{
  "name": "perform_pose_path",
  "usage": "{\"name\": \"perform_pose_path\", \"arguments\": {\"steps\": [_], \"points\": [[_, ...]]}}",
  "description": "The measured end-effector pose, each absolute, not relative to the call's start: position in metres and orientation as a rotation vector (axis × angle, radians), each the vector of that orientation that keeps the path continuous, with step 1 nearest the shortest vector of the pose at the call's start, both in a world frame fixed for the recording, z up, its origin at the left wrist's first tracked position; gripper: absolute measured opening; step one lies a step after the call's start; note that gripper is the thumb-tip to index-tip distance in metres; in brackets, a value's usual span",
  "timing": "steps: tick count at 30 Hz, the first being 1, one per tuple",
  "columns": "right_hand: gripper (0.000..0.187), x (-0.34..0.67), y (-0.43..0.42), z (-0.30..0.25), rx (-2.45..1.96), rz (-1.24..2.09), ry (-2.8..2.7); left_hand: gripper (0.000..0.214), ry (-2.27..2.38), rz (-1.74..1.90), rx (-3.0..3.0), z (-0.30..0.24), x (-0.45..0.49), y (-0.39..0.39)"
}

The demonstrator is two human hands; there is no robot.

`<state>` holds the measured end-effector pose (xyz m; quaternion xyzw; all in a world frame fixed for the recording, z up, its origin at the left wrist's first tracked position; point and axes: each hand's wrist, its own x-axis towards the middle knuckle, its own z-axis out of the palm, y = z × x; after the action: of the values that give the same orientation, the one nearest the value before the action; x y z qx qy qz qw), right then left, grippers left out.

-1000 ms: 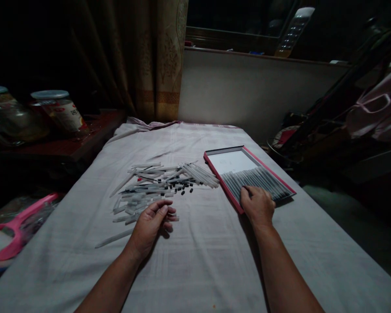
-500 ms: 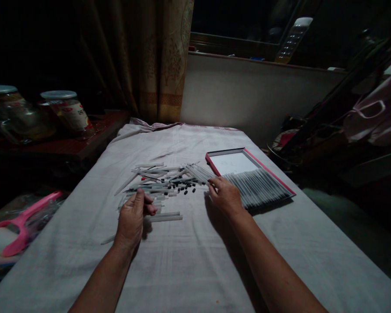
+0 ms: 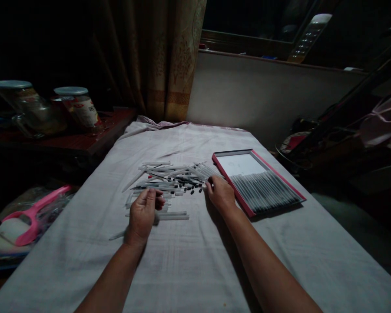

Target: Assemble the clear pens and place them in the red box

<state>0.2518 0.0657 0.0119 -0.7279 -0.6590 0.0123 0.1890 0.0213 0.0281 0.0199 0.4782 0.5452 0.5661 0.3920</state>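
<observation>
A loose heap of clear plastic pen tubes (image 3: 169,180) with small black caps (image 3: 189,188) lies on a cloth-covered table (image 3: 195,261). My left hand (image 3: 145,213) rests at the heap's near left edge, fingers curled over some short tubes; what it grips is hard to make out. My right hand (image 3: 220,193) is at the heap's right end, fingers bent onto the tubes there. Just right of it sits a red-rimmed flat box (image 3: 289,184) holding a neat row of finished pens (image 3: 263,189).
Two glass jars (image 3: 78,106) stand on a dark wooden side table at the left. A pink-handled tool (image 3: 32,213) lies on a low pile at the far left. A curtain hangs behind the table, and dark clutter fills the right side.
My right hand left the row of pens in the red box and moved left to the heap's right end. My left hand turned over and moved up onto the heap's near edge.
</observation>
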Motion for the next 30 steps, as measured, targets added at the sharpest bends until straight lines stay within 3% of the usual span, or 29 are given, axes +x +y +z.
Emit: {"name": "perform_pose_path", "arguments": {"steps": [3, 6, 11, 19, 30], "points": [[0.015, 0.249, 0.043, 0.007, -1.639, 0.171, -1.868, 0.026, 1.432, 1.454, 1.767, 0.018, 0.024, 0.021], [0.016, 0.243, 0.024, 0.007, -1.305, 0.429, -1.885, 0.031, 1.433, 1.271, 2.298, 0.015, 0.028, 0.016], [0.025, 0.246, 0.035, 0.008, -1.273, 0.757, -1.822, 0.028, 1.457, 0.877, 2.452, 0.007, 0.028, 0.016], [0.032, 0.256, 0.089, 0.024, -1.973, 0.180, -2.252, 0.031, 1.523, 0.947, 2.394, 0.002, 0.027, 0.015], [0.031, 0.255, 0.122, 0.038, -2.167, 0.109, -2.381, 0.029, 1.528, 1.032, 2.577, -0.002, 0.028, 0.015]]}}
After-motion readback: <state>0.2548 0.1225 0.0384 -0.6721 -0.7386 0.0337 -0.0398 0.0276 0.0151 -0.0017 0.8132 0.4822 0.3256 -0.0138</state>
